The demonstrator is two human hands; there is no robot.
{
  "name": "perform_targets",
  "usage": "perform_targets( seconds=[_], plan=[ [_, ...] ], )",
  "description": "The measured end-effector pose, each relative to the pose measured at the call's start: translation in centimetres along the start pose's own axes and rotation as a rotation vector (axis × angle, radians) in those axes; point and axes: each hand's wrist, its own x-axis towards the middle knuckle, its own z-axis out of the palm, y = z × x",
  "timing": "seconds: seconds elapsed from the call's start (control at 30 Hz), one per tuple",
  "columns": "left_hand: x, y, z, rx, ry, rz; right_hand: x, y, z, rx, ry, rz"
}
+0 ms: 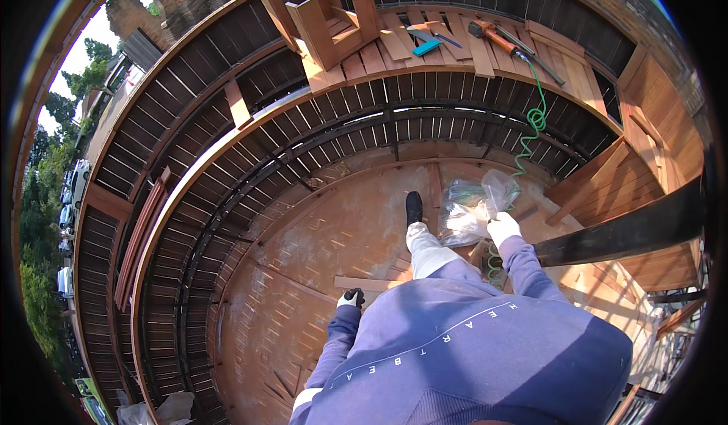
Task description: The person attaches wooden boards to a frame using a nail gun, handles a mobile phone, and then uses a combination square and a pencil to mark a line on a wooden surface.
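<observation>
My right hand (503, 229), in a white glove, is closed on the top of a clear plastic bag (464, 211). The bag hangs ahead of me on the right, with pale and greenish contents too blurred to name. My left hand (351, 297), in a white glove with dark fingers, hangs low by my left side. Its fingers look loosely bent and apart, with nothing visible in them. Close to that hand, a pale wooden board (368, 282) lies on the floor. One black shoe (413, 208) of mine is stepped forward.
A curved bench (485, 65) with slats runs round the platform. On it are an orange power tool (497, 40) with a green coiled hose (535, 119), a teal-handled handsaw (426, 47) and a wooden frame (334, 38). A dark beam (622, 232) crosses at right. Loose sticks (284, 383) lie at left.
</observation>
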Motion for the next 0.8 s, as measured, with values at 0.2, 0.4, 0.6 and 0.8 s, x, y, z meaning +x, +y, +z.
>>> perform_targets(
  seconds=[0.2,0.4,0.6,0.8],
  plan=[
    [10.5,23.5,5.6,0.073,0.062,0.306,23.8,-5.9,-4.1,0.205,0.415,-0.299],
    [18.1,45.1,13.5,0.279,0.091,0.745,41.9,-20.7,-14.5,-0.388,0.608,-0.494],
    [21.0,60.9,20.6,0.454,0.056,0.965,53.4,-23.5,-19.7,-0.861,0.32,-0.134],
    [25.3,73.7,26.6,0.918,0.282,1.07,57.5,-21.9,-19.6,-0.808,0.298,-0.011]
  ],
)
